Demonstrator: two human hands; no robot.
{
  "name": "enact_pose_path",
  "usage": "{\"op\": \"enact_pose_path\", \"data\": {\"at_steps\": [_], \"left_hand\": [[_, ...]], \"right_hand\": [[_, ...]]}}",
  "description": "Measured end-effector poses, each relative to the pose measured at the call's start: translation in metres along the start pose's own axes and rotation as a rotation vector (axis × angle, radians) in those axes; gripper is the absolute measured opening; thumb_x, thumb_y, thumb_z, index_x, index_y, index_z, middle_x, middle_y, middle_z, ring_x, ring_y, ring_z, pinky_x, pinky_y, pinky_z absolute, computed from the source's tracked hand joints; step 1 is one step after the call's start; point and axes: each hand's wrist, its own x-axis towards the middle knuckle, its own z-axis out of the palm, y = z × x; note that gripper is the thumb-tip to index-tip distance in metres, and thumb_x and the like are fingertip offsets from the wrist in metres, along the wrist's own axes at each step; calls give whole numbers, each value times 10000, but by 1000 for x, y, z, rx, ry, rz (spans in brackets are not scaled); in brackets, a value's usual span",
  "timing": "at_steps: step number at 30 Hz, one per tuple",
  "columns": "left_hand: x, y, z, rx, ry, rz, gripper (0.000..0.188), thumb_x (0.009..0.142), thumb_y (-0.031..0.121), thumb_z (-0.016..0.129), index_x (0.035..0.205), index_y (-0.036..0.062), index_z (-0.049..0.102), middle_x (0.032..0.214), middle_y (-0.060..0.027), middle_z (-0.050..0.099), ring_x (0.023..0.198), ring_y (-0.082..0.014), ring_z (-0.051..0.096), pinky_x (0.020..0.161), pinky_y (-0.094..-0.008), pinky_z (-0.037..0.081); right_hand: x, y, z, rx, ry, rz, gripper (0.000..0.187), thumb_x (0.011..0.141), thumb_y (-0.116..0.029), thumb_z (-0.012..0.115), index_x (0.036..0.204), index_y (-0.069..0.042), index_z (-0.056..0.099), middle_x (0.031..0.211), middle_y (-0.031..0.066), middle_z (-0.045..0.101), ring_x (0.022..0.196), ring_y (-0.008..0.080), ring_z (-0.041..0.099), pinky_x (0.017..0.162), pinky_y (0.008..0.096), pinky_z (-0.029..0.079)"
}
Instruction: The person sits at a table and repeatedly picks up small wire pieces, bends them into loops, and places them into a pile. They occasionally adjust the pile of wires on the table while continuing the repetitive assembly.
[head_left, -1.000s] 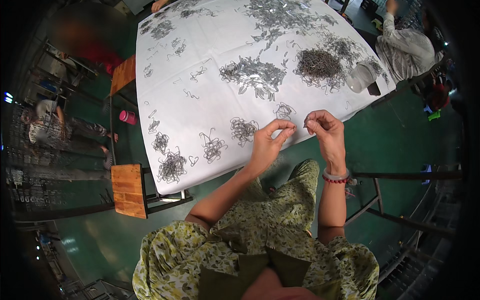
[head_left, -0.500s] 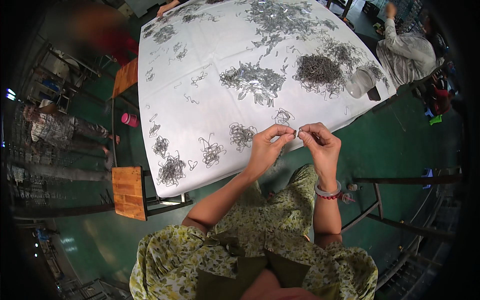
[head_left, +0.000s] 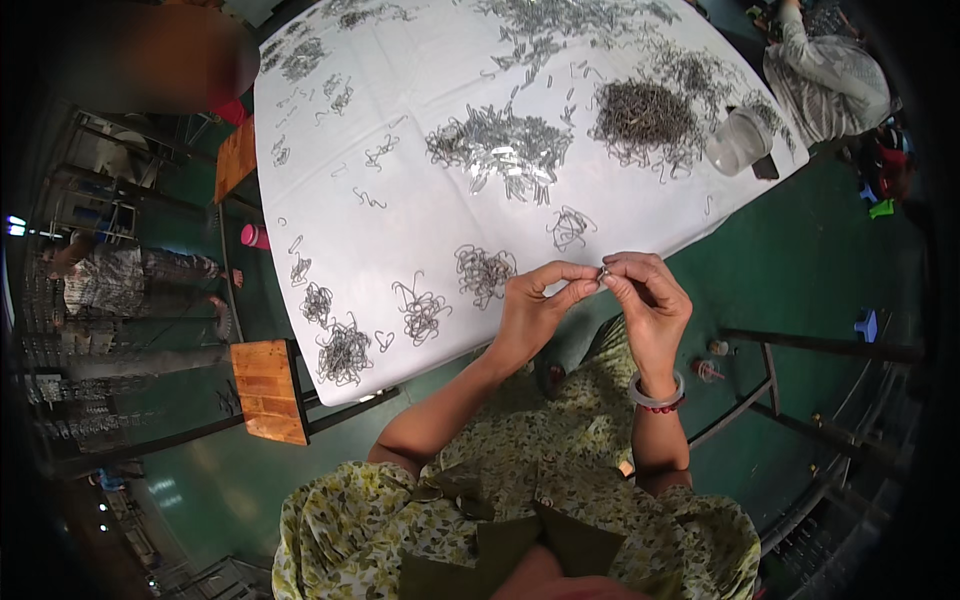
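My left hand [head_left: 535,312] and my right hand [head_left: 655,312] meet just off the front edge of the white-covered table [head_left: 420,220], thumb and forefinger pinched on each. Between the fingertips shows a small grey piece [head_left: 603,273], mostly hidden, its kind too small to make out. Just beyond the hands lies a loose cluster of bent wire hooks [head_left: 571,228]. Left of it are further hook piles [head_left: 484,273]. Farther back spreads a heap of short, clear, shiny strips [head_left: 515,150]. A dense, dark pile of hooks [head_left: 640,115] sits to its right.
A clear plastic tub [head_left: 738,142] lies near the right table edge, beside a dark flat object [head_left: 765,167]. Wooden stools [head_left: 268,390] stand at the left. A person in a light sleeve [head_left: 825,85] sits at the far right. Metal bars [head_left: 820,345] run at right.
My fingertips have come together on the small grey piece, where a gap showed between the hands before. The view has shifted slightly; the piles look unchanged.
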Motion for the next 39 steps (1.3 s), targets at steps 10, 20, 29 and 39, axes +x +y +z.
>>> {"op": "enact_pose_path", "data": {"at_steps": [10,20,29,39], "left_hand": [[20,-4,-8,182,46,167,190,814,87,687,996,31,680,932,-90,686,901,-154,624,782,-303,480],[197,-58,-44,1297,-66,282,123,819,81,604,886,0,668,923,-180,614,897,-324,597,786,-414,499],[180,-65,-76,1032,103,306,156,870,84,573,931,-54,610,901,-152,628,812,-246,618,715,-351,525],[156,-35,-121,-436,-144,-631,155,899,56,583,1018,-43,580,906,-52,605,799,-116,598,711,-208,542]], "right_hand": [[-2,2,-1,3,24,9,100,753,77,672,837,31,643,771,76,643,666,118,557,607,226,439],[-10,-12,-6,-24,8,144,101,749,56,699,841,21,676,754,40,659,655,81,554,602,211,440],[-17,2,-14,206,94,264,156,799,42,679,954,52,662,826,61,680,683,56,582,596,179,457],[-28,-1,-18,270,70,229,158,813,53,650,971,53,655,851,101,685,719,88,612,591,203,465]]}}
